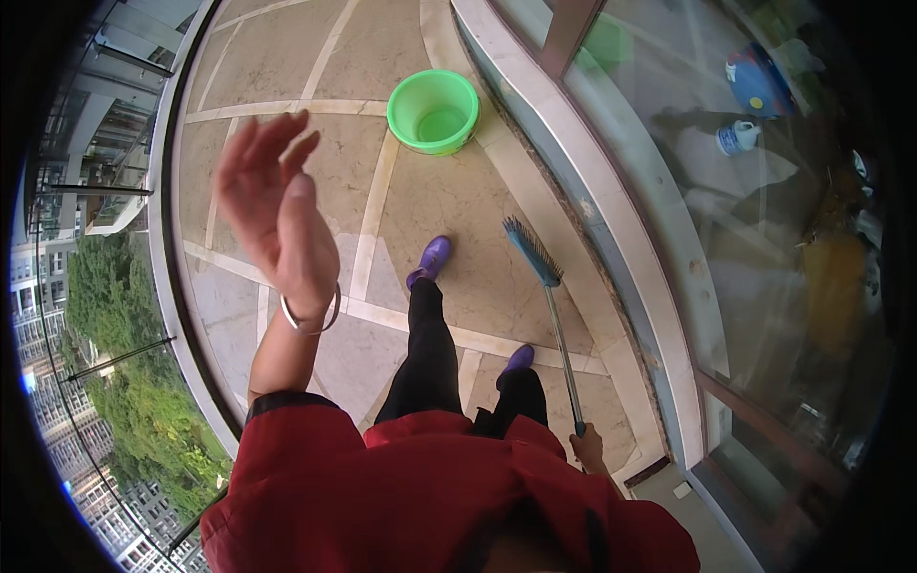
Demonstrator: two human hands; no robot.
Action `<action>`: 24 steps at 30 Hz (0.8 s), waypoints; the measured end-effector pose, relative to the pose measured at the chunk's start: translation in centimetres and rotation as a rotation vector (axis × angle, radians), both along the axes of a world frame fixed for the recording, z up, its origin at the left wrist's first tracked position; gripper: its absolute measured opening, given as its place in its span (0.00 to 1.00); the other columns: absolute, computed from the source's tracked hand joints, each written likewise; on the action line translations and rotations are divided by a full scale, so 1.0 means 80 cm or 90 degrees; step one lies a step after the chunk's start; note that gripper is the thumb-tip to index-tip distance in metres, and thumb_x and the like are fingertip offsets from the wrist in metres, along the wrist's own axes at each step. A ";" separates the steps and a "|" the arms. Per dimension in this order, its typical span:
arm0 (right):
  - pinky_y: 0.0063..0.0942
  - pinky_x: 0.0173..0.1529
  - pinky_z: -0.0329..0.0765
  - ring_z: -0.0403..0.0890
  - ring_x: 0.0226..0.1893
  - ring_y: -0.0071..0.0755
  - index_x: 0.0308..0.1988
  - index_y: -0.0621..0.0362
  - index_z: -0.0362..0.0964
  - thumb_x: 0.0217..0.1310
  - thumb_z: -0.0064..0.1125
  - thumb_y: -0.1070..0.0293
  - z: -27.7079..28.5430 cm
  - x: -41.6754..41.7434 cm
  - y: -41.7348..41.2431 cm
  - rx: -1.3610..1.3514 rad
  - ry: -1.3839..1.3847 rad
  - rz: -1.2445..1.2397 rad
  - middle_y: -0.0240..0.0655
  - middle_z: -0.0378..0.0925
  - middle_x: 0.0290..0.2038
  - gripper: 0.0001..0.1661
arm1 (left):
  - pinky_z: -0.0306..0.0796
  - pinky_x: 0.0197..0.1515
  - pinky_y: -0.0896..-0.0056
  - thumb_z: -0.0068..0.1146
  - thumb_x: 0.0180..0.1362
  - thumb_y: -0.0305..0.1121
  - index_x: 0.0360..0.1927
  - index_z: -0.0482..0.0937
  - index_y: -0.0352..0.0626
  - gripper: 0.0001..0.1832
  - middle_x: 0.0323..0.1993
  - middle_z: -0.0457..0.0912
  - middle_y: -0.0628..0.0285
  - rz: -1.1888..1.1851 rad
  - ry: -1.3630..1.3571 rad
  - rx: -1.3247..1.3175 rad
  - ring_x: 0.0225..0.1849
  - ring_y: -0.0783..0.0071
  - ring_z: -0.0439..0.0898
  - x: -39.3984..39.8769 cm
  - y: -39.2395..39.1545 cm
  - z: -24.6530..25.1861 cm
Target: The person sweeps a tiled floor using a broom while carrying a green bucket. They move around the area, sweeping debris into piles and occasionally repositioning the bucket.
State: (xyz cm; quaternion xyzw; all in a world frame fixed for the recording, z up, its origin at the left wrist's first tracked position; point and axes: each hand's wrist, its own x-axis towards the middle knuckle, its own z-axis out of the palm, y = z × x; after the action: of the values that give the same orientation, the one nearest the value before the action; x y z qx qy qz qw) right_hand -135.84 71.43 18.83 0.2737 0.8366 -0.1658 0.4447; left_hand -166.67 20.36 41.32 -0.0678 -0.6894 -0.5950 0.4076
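My left hand [276, 208] is raised over the tiled floor, its fingers curved and apart with nothing in them; a metal bangle [309, 326] circles the wrist. Low at my right side, my right hand [589, 445] grips the metal pole [562, 344] of a long-handled floor brush. The blue brush head [532, 252] with dark bristles reaches forward, close to the stone border by the window wall. Ahead stands a bright green plastic bucket [433, 112], apart from both hands; no water can be made out in it.
Purple boots [434, 258] are on my feet. To the left, a railing [168, 236] edges the balcony, with trees [136, 372] and tall buildings beyond and below. On the right runs a raised stone ledge [609, 208] under glass, behind which a white-and-blue bottle [738, 137] shows.
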 end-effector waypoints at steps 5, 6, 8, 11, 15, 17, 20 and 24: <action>0.41 0.28 0.76 0.78 0.22 0.50 0.38 0.63 0.60 0.46 0.56 0.63 -0.068 -0.026 -0.138 -0.043 -0.052 -0.050 0.50 0.75 0.23 0.21 | 0.73 0.41 0.69 0.43 0.56 0.29 0.52 0.65 0.37 0.19 0.39 0.73 0.58 0.056 -0.713 0.104 0.38 0.70 0.76 -0.154 -0.183 -0.445; 0.39 0.26 0.76 0.78 0.20 0.47 0.38 0.64 0.60 0.47 0.56 0.63 -0.056 -0.037 -0.174 -0.047 -0.097 -0.089 0.49 0.74 0.22 0.21 | 0.74 0.37 0.68 0.43 0.56 0.29 0.51 0.65 0.37 0.19 0.37 0.73 0.57 0.069 -0.817 0.207 0.33 0.69 0.75 -0.170 -0.200 -0.526; 0.35 0.20 0.76 0.77 0.16 0.41 0.38 0.64 0.59 0.48 0.57 0.64 -0.015 -0.097 -0.248 -0.048 -0.170 -0.175 0.46 0.74 0.21 0.21 | 0.74 0.33 0.62 0.44 0.56 0.33 0.51 0.64 0.38 0.19 0.35 0.73 0.57 0.101 -0.983 0.406 0.28 0.67 0.75 -0.202 -0.223 -0.644; 0.29 0.16 0.74 0.76 0.14 0.35 0.37 0.65 0.58 0.48 0.58 0.64 -0.019 -0.117 -0.291 -0.065 -0.175 -0.227 0.43 0.72 0.19 0.21 | 0.71 0.45 0.46 0.46 0.59 0.44 0.59 0.57 0.43 0.28 0.48 0.66 0.48 0.121 -0.995 0.610 0.46 0.55 0.70 -0.251 -0.258 -0.748; 0.29 0.17 0.75 0.76 0.14 0.33 0.37 0.65 0.59 0.49 0.58 0.63 -0.021 -0.114 -0.319 -0.078 -0.198 -0.351 0.41 0.72 0.18 0.21 | 0.60 0.56 0.36 0.50 0.58 0.41 0.62 0.48 0.42 0.33 0.60 0.51 0.43 0.035 -0.927 0.783 0.60 0.44 0.57 -0.301 -0.241 -0.832; 0.28 0.17 0.74 0.76 0.14 0.33 0.39 0.64 0.59 0.49 0.59 0.63 -0.027 -0.111 -0.334 -0.095 -0.225 -0.405 0.41 0.73 0.19 0.23 | 0.61 0.56 0.36 0.42 0.62 0.37 0.55 0.61 0.38 0.21 0.56 0.63 0.46 0.040 -0.885 0.803 0.57 0.44 0.63 -0.314 -0.240 -0.863; 0.29 0.18 0.73 0.76 0.14 0.33 0.39 0.62 0.62 0.48 0.59 0.62 -0.035 -0.092 -0.353 -0.076 -0.217 -0.465 0.41 0.73 0.18 0.21 | 0.73 0.47 0.42 0.40 0.56 0.24 0.49 0.66 0.36 0.16 0.49 0.71 0.47 0.021 -0.829 0.799 0.48 0.46 0.72 -0.317 -0.245 -0.889; 0.39 0.32 0.74 0.77 0.24 0.47 0.34 0.60 0.67 0.46 0.60 0.58 -0.046 -0.029 -0.376 -0.095 -0.145 -0.581 0.44 0.74 0.21 0.20 | 0.78 0.44 0.55 0.47 0.53 0.28 0.41 0.71 0.34 0.13 0.38 0.77 0.50 0.029 -0.803 0.632 0.40 0.55 0.78 -0.363 -0.266 -0.842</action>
State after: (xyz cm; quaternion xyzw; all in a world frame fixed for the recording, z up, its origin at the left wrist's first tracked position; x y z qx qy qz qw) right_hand -138.20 41.35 15.17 0.5969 0.5626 -0.3727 0.4340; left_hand -195.70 -0.93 -26.07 0.4842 -0.4462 -0.7499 -0.0645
